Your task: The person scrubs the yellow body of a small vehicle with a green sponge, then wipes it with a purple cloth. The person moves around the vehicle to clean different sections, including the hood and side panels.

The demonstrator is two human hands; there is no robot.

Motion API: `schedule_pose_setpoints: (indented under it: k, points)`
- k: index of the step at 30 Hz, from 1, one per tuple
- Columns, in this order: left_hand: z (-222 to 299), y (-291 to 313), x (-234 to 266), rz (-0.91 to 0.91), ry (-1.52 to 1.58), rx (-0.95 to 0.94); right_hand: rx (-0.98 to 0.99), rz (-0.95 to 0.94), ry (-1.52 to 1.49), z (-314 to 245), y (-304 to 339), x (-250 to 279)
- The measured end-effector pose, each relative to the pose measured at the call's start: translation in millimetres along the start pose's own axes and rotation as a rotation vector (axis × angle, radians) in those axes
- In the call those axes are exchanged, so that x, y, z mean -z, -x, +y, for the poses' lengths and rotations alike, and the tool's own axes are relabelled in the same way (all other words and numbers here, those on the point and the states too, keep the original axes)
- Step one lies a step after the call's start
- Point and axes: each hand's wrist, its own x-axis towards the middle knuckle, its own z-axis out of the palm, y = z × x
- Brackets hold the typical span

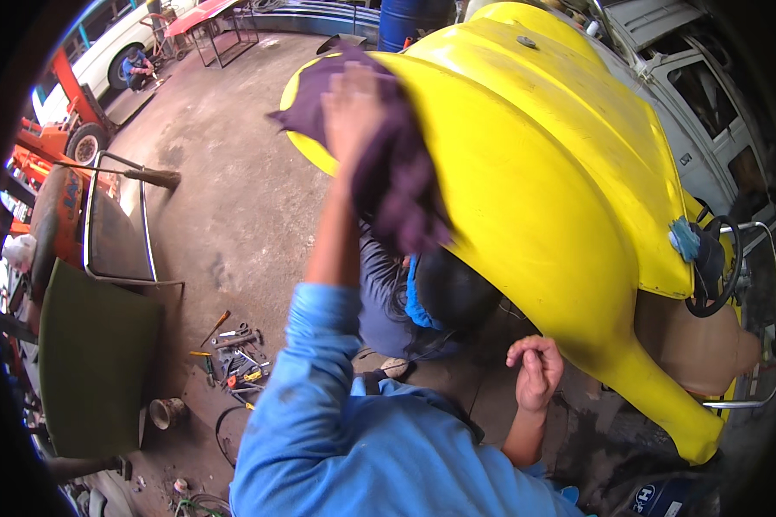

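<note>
My left hand lies flat, palm down, on a dark purple cloth, its fingers stretched out and slightly smeared by motion. Beneath the cloth is the rounded front of a glossy yellow car fender; part of the cloth hangs over its near edge. Lower down, my right hand is raised in the air near the fender's narrow rear end, apart from it. Its fingers are loosely bent, and nothing shows between them.
A person in dark clothing crouches right beside the fender, below my left arm. Hand tools lie on the floor at left, near a dark green panel and a metal frame. A steering wheel is at right.
</note>
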Motion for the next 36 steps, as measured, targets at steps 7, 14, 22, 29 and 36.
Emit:
schedule_pose_setpoints:
  k: [7,14,22,29,36]
  points:
    - [183.9,126.7,86.9,-0.111,0.529,-0.527,0.193,-0.371,-0.084,-2.1,-35.3,-57.4]
    - [61.6,65.6,40.8,0.159,0.443,-0.264,0.246,-0.463,0.064,-10.8,-39.6,-31.5]
    - [-52.1,11.8,-5.1,0.106,0.256,0.232,0.045,-0.074,-0.128,7.9,-0.6,0.7]
    - [94.5,142.3,35.4,0.182,0.502,-0.054,0.072,-0.365,-0.039,19.8,-42.8,-30.6]
    - [-144.7,-18.0,-49.4,0.075,0.389,0.012,0.080,-0.112,-0.089,10.5,-38.4,-9.5]
